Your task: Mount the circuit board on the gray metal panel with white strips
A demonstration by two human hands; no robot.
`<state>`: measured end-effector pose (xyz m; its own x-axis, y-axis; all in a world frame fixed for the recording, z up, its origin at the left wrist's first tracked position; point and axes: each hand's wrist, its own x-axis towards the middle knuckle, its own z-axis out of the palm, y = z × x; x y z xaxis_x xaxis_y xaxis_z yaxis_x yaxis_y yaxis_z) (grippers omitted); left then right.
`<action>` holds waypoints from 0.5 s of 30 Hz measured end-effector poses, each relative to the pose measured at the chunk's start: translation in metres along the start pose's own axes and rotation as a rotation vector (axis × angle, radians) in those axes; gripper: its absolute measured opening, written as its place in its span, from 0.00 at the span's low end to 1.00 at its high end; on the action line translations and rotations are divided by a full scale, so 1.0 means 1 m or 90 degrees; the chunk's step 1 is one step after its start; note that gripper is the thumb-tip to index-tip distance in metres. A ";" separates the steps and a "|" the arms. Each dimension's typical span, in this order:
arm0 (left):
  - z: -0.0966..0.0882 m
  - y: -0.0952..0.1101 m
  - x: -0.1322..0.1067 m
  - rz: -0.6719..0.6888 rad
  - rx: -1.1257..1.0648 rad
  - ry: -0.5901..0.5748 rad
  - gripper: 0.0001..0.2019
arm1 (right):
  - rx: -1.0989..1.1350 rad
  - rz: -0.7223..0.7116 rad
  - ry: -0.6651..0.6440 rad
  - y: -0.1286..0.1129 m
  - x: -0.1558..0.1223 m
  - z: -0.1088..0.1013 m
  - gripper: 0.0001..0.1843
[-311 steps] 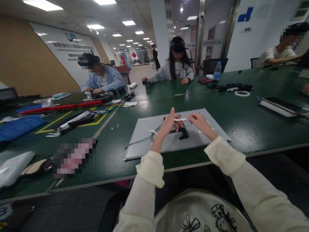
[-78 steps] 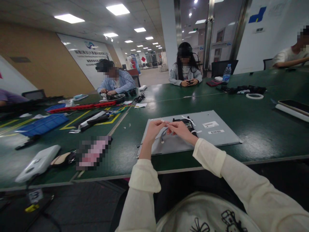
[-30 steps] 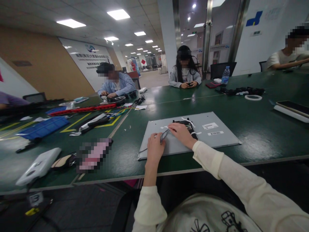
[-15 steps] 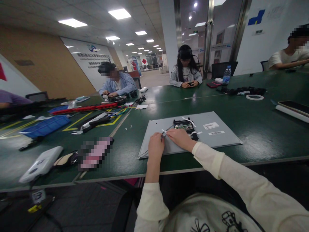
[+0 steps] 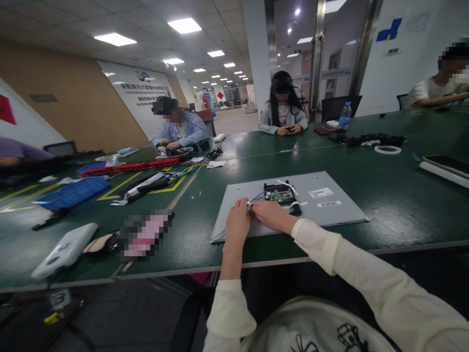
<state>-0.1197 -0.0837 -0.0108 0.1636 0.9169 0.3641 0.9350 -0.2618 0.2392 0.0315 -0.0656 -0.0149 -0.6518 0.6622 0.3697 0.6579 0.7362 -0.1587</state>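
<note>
Both hands meet over the left part of a flat grey metal panel (image 5: pixel 340 215), which lies on the table. Grey cable (image 5: pixel 258 197) runs from a green circuit board (image 5: pixel 280 195) in a black bracket toward my fingers. My left hand (image 5: pixel 238 217) is closed, its fingertips on the cable where a small white piece (image 5: pixel 248 204) shows. Pressed up against it from the right, my right hand (image 5: pixel 271 213) pinches the same spot, and its fingertips are partly hidden. White strips (image 5: pixel 301 203) stick out around the bracket, and labels (image 5: pixel 320 193) sit on the panel's right side.
Left of the panel lie a pink phone-like item (image 5: pixel 148 234), a white device (image 5: pixel 66 249) and a blue tray (image 5: pixel 73 191). A tape roll (image 5: pixel 387 150) and a water bottle (image 5: pixel 345 116) are at the right. Several people sit around the green table (image 5: pixel 249 151).
My fingers have drawn closer together at the white piece, and the grey loop seen between them earlier is now mostly covered. The panel stays in place; the view has shifted slightly.
</note>
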 end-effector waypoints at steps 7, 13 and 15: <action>0.004 0.000 -0.003 0.036 0.078 -0.049 0.26 | -0.008 0.005 -0.013 -0.001 0.002 0.002 0.14; 0.001 0.003 -0.003 0.020 0.102 -0.075 0.25 | -0.014 -0.010 0.008 0.000 0.001 0.003 0.14; 0.000 0.004 -0.003 0.013 0.103 -0.069 0.25 | -0.019 -0.019 0.023 0.000 0.001 0.003 0.14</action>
<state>-0.1168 -0.0870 -0.0110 0.2084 0.9411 0.2663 0.9679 -0.2375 0.0820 0.0296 -0.0643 -0.0175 -0.6577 0.6341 0.4066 0.6493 0.7509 -0.1206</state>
